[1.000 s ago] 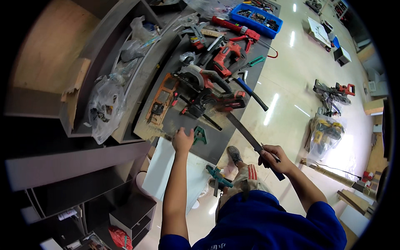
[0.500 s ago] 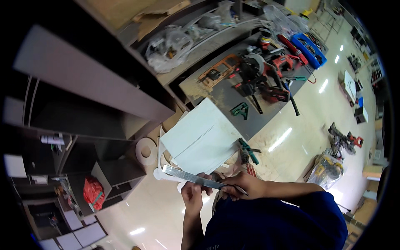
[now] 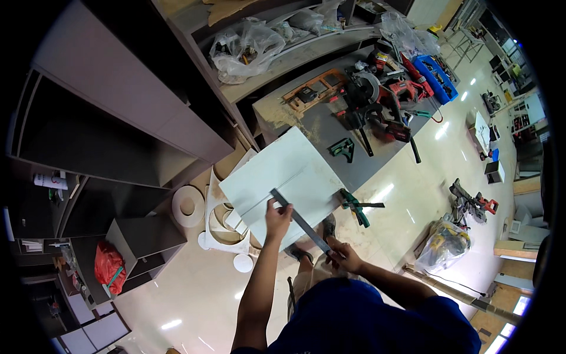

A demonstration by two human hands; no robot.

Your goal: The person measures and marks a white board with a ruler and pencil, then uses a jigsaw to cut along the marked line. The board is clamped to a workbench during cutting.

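Note:
A steel ruler (image 3: 305,226) slants over the near edge of a white board (image 3: 268,171). My left hand (image 3: 278,219) grips the ruler near its far end, thumb along one edge. At its near end my right hand (image 3: 344,257) is closed around it; whether anything else is in those fingers is hidden. The board bears a thin dark line and lies partly on a grey worktable (image 3: 365,168). A green-handled clamp (image 3: 355,207) sits at the board's right corner.
Power tools (image 3: 383,109), a green square-like tool (image 3: 342,150) and a blue tray (image 3: 435,79) crowd the worktable, with sawdust about. Round board cut-outs (image 3: 188,206) lie at the left, beside dark shelving (image 3: 147,236). A bagged machine (image 3: 443,243) stands on the floor at right.
The ruler has swung from near my body out over the board, its far end now pointing away. My left hand has moved forward; my right still holds the near end. The view has shifted.

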